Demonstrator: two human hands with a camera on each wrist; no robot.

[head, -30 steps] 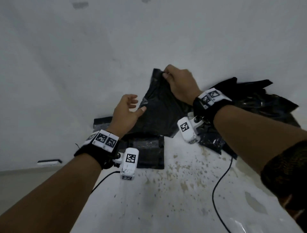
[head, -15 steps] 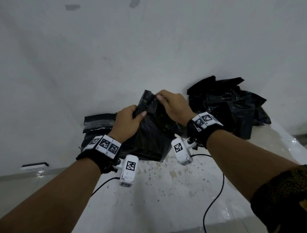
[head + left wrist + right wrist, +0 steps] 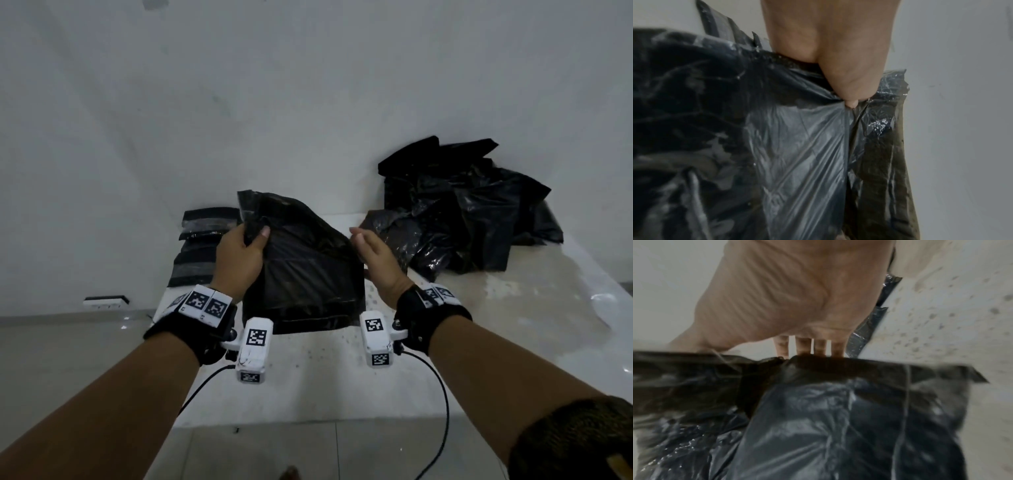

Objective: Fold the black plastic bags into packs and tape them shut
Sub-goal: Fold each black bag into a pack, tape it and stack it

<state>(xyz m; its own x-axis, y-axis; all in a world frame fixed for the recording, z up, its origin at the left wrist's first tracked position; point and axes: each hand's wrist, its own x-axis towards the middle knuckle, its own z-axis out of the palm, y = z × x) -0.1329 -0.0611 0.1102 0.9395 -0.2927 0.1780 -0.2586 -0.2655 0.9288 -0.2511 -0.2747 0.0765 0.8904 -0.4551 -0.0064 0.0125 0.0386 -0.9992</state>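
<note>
Head view, mid-fold: crinkled black plastic bag held up over near part of speckled white table, top left corner pinched between thumb and curled fingers of left hand. Right hand at bag's right edge, fingers straight, gripping nothing. Thin, limp, slippery film, likely almost weightless; best taken at corners and edges. Two flat folded black packs stacked far left; loose heap of black bags far right, number impossible to count.
</note>
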